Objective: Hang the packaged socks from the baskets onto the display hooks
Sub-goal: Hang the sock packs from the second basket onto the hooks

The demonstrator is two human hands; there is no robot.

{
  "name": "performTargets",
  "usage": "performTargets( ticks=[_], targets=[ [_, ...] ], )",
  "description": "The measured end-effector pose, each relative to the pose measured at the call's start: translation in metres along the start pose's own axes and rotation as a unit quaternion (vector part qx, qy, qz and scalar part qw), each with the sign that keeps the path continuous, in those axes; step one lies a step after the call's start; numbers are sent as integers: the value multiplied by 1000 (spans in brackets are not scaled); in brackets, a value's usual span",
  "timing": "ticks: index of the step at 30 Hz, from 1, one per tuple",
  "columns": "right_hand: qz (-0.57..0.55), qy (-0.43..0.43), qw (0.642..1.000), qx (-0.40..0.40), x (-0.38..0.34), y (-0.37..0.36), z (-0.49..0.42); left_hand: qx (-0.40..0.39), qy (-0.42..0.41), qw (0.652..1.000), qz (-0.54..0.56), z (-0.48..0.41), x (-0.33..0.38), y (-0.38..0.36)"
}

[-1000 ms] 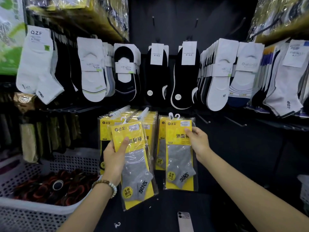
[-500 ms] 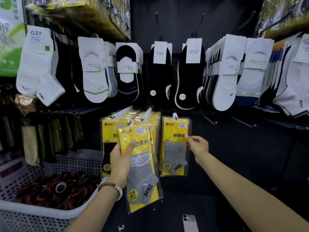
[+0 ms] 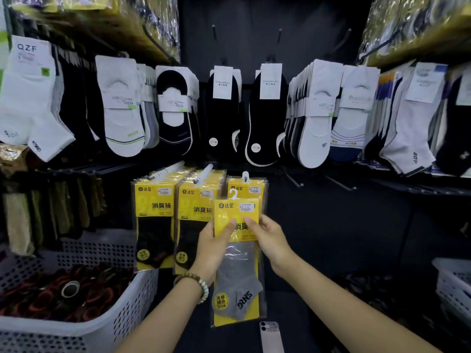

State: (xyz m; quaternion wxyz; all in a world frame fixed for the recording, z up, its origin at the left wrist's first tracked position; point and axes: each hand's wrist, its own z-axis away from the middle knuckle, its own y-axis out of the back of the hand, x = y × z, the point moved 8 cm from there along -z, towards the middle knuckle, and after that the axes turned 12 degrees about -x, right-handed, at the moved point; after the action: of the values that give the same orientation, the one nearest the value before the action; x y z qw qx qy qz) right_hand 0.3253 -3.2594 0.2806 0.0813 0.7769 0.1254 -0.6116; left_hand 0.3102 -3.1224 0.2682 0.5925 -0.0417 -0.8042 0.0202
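Both hands are on one yellow pack [image 3: 238,276] of grey socks, held upright in front of the rack. The left hand [image 3: 214,248] grips its left edge with the thumb on the front of the card and the fingers behind, and the right hand [image 3: 270,240] pinches the right edge the same way. The pack's little white hanger [image 3: 233,193] is free, just below and in front of the third peg [image 3: 245,175], not on it. That peg has a hung pack [image 3: 246,188] on it, mostly hidden behind the held one. The two pegs to its left carry thick stacks [image 3: 153,217] of yellow packs with black socks. Rows of white and black socks [image 3: 267,115] hang above. There's a white basket [image 3: 127,309] lower left with dark red-and-black stuff in it, can't tell what exactly, and a phone [image 3: 271,335] at the bottom edge
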Motion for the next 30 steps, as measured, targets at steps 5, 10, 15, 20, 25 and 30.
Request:
performTargets(
  ticks=[5, 10, 15, 20, 25, 30],
  targets=[
    [-14, 17, 996, 88, -7, 31, 6, -34, 5, 999, -25, -2, 0, -10],
    [11, 0, 990, 140, -16, 50, -9, -66, 33, 995, -65, -9, -7, -12],
    [69, 8, 991, 118, -24, 40, -36, -45, 37, 996, -73, -18, -8, -5],
    [85, -35, 985, 149, -4, 42, -57, -34, 42, 994, -96, -33, -15, 1],
    [69, -90, 975, 192, 29, 60, -55, -45, 55, 991, -117, -42, -33, 1],
    [105, -123, 970, 182, 55, 76, -23, -73, 75, 983, -149, -26, -61, 4]
  ],
)
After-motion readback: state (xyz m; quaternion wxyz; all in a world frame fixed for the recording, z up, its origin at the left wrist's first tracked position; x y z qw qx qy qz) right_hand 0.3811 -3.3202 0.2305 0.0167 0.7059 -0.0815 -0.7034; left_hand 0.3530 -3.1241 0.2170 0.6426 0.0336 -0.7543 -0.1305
